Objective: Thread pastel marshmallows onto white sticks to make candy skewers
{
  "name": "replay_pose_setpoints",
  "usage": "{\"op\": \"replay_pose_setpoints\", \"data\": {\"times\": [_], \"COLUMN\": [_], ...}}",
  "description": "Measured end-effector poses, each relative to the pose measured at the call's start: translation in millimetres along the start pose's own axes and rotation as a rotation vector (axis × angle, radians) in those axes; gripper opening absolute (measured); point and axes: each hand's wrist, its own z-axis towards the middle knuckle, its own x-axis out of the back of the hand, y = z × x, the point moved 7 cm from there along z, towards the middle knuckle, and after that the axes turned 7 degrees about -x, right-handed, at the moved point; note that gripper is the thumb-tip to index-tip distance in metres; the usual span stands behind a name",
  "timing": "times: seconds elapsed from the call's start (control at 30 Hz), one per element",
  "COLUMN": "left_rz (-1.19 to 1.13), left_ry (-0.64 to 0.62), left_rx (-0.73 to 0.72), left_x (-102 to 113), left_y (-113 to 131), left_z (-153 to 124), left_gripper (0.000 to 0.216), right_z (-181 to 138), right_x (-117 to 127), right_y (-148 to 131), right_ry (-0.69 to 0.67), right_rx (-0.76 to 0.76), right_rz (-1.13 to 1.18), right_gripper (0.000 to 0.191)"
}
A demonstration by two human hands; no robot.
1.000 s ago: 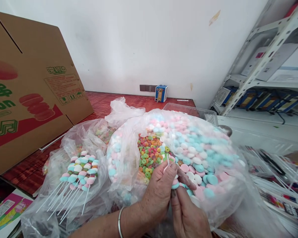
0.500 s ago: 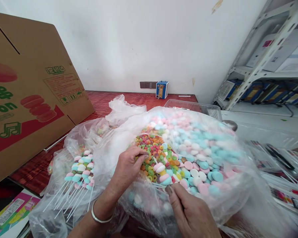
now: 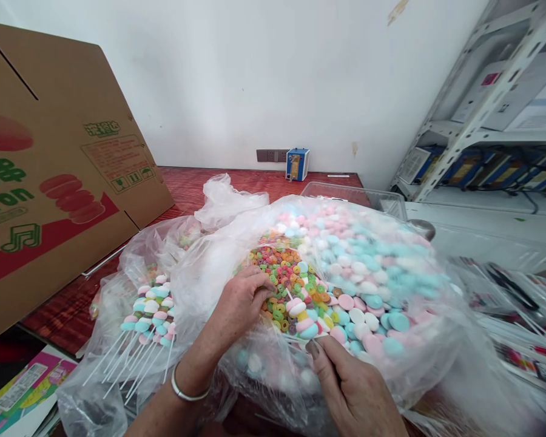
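Observation:
A big clear plastic bag (image 3: 418, 358) lies open before me, filled with pink, white and blue disc candies (image 3: 373, 273) and a heap of small coloured ring candies (image 3: 282, 270). My left hand (image 3: 239, 300), with a silver bangle on the wrist, rests in the ring candies with its fingertips pinched together; whether a ring is between them is hidden. My right hand (image 3: 352, 391) grips the lower end of a white stick with a few candies threaded on it, the candy skewer (image 3: 300, 317), just right of my left hand.
A second clear bag holds several finished candy skewers (image 3: 148, 315) at the left. A large cardboard box (image 3: 50, 182) leans further left. A clear tray (image 3: 355, 195) and a small blue box (image 3: 296, 164) stand behind. Loose white sticks (image 3: 519, 331) and a metal shelf (image 3: 477, 115) are at the right.
My left hand has let go of the skewer and moved left into the ring candies. My right hand keeps the skewer, lowered over the bag's opening.

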Motion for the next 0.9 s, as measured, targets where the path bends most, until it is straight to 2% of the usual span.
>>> {"op": "replay_pose_setpoints", "data": {"times": [0.1, 0.2, 0.4, 0.47, 0.6, 0.67, 0.77, 0.83, 0.9], "left_rz": [-0.046, -0.247, -0.737, -0.800, -0.842, -0.810, -0.509, -0.284, -0.179], "left_ry": [0.070, 0.124, 0.097, 0.099, 0.065, 0.080, 0.102, 0.031, -0.039], "left_rx": [0.071, 0.192, 0.313, 0.332, 0.333, 0.329, 0.227, 0.099, 0.022], "left_x": [2.7, 2.6, -12.7, -16.3, -21.4, -18.1, -3.4, 0.4, -1.6], "left_y": [-5.5, -10.3, -2.6, -0.4, 2.2, 0.6, 1.8, 9.1, 13.2], "left_z": [0.8, -1.6, -5.8, -5.8, -4.4, -5.2, -7.1, -8.1, -9.6], "left_gripper": [0.011, 0.006, 0.014, 0.019, 0.018, 0.023, 0.018, 0.011, 0.015], "right_z": [-1.8, -2.8, 1.4, 2.7, 2.6, 1.9, 2.0, 2.8, 3.4], "right_x": [-6.7, -12.0, -12.9, -12.0, -5.8, -0.5, 9.0, 13.1, 14.9], "right_y": [1.0, 0.6, -3.3, -4.8, -5.1, -4.3, -1.3, 0.1, 0.3], "right_ry": [-0.015, -0.030, -0.096, -0.118, -0.079, -0.048, -0.006, -0.008, -0.021], "right_rx": [0.011, 0.027, 0.042, 0.037, -0.014, -0.040, -0.077, -0.085, -0.081], "right_rz": [-0.028, -0.054, -0.053, -0.032, 0.042, 0.111, 0.178, 0.184, 0.179], "right_gripper": [0.038, 0.038, 0.035, 0.035, 0.033, 0.031, 0.031, 0.031, 0.032]}}
